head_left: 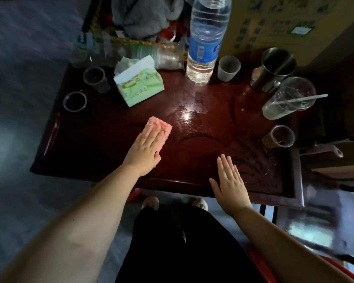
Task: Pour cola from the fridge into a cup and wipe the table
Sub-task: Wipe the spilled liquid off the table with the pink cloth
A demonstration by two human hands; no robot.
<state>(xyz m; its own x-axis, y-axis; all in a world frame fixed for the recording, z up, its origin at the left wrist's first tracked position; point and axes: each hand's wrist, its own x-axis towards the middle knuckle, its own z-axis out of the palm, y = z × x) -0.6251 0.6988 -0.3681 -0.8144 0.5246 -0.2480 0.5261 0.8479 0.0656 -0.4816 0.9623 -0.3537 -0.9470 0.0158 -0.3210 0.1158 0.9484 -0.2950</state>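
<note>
Dim, wide-angle-warped view; glare spot on the wet table (213, 139), blurred dark edges.

The near half of the pink cloth (158, 130) is covered by the left hand (144, 153). The water bottle (205, 39) is cut off at the top edge. The cardboard box (282, 21) print is blurred beyond reading.

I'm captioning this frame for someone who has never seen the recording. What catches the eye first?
The left hand pressing flat on a pink cloth mid-table, beside a shiny wet patch on the dark red table. The right hand rests open, palm down, at the near edge. At the back stands a tall water bottle, with a green tissue pack to its left.
</note>
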